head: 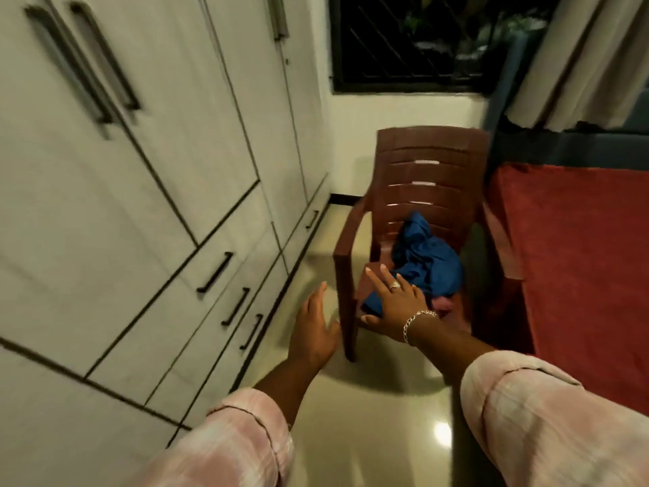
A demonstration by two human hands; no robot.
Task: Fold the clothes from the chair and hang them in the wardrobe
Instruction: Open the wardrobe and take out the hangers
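Nearest to the viewer were two forearms in pale pink sleeves (pixel 224 448), reaching forward over a shiny cream floor (pixel 379 434). The left hand (pixel 316 328) was held out with straight, relaxed fingers above the floor, just beside the front leg of the chair, and it held nothing. The right hand (pixel 393 300), with a ring on one finger and a chain bracelet (pixel 418 325) at the wrist, had its fingers spread and was over the front edge of the seat, at the near end of the clothes; I could not tell if it really touched the cloth.

The brown plastic chair (pixel 421 163) stood a little further, between the wardrobe and the bed. On its seat lay a crumpled blue garment (pixel 425 258), with a small piece of pink cloth (pixel 444 304) showing under it at the front.

The white wardrobe (pixel 140 205) ran along the left side, its doors and drawers shut, with dark handles. On the right was a bed with a red cover (pixel 579 275). Behind the chair was a dark window (pixel 421 40) with a grille, and a light curtain (pixel 590 58) hung on the right of it.
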